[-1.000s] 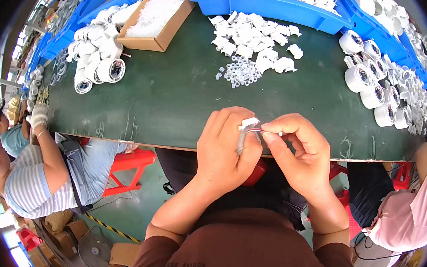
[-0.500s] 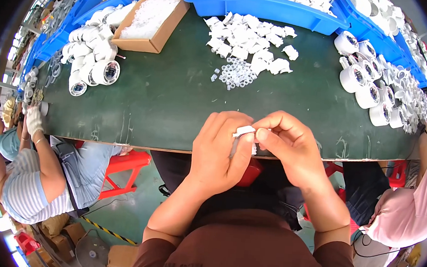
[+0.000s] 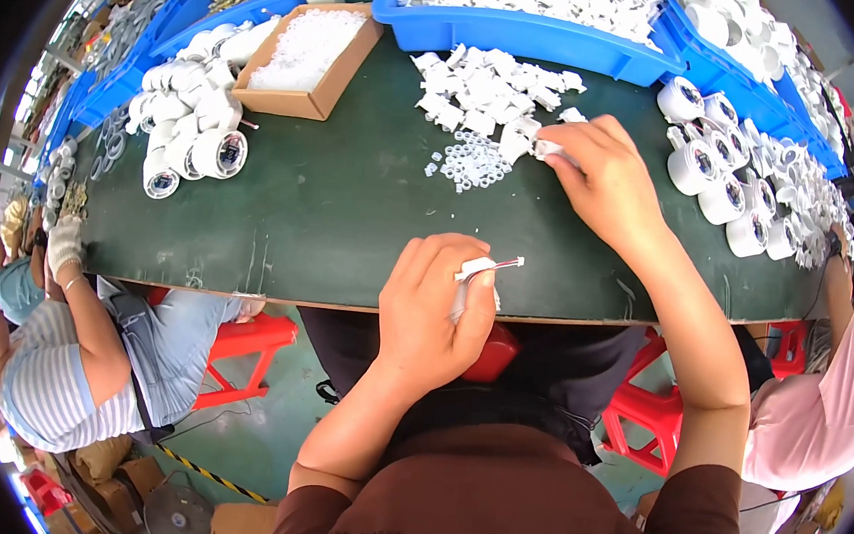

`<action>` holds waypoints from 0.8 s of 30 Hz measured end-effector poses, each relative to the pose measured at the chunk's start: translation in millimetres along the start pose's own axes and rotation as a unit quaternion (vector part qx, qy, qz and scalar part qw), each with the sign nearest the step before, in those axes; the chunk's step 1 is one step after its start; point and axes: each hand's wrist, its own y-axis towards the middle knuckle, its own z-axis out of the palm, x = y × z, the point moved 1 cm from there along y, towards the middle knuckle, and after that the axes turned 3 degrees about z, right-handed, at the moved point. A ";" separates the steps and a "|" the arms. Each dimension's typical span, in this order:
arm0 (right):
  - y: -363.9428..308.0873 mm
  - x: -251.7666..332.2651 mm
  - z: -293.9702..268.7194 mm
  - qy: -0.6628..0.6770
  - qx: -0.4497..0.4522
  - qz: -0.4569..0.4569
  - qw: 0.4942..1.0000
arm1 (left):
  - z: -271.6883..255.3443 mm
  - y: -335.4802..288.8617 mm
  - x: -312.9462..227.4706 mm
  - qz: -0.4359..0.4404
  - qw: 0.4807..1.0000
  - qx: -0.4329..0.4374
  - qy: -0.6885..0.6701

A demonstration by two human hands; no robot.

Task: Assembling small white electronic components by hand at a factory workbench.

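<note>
Near the table's front edge, my left hand (image 3: 421, 312) is closed around a white plastic part (image 3: 473, 268), mostly covered by the fingers. A short dark and red wire (image 3: 506, 263) with a small white connector sticks out of it to the right. My right hand (image 3: 612, 181) reaches forward to the right edge of a heap of white plastic pieces (image 3: 491, 89). Its thumb and fingers pinch one small white plastic piece (image 3: 548, 149). Just left of those fingertips lies a cluster of small translucent rings (image 3: 473, 162).
A blue bin (image 3: 535, 37) of white parts stands behind the heap. A cardboard box (image 3: 304, 104) of clear pieces is at the back left. White round housings (image 3: 217, 153) lie at left, more housings (image 3: 723, 197) at right. Co-workers sit on both sides, one wearing a white glove (image 3: 66, 242).
My right hand has left the part in my left hand and moved forward and right to the heap, pinching a white piece there. The wire in my left hand now shows.
</note>
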 end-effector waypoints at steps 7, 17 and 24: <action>-15.2 2.9 -2.9 0.178 -0.031 0.195 0.964 | -3.9 -0.9 1.6 0.000 1.000 -0.017 -0.012; -15.5 9.9 -3.4 0.214 -0.021 0.185 0.959 | -3.0 0.6 1.2 -0.008 1.000 -0.007 -0.016; -20.6 34.5 -13.6 0.191 0.084 0.075 0.975 | -2.6 -0.1 0.0 -0.003 1.000 -0.002 -0.009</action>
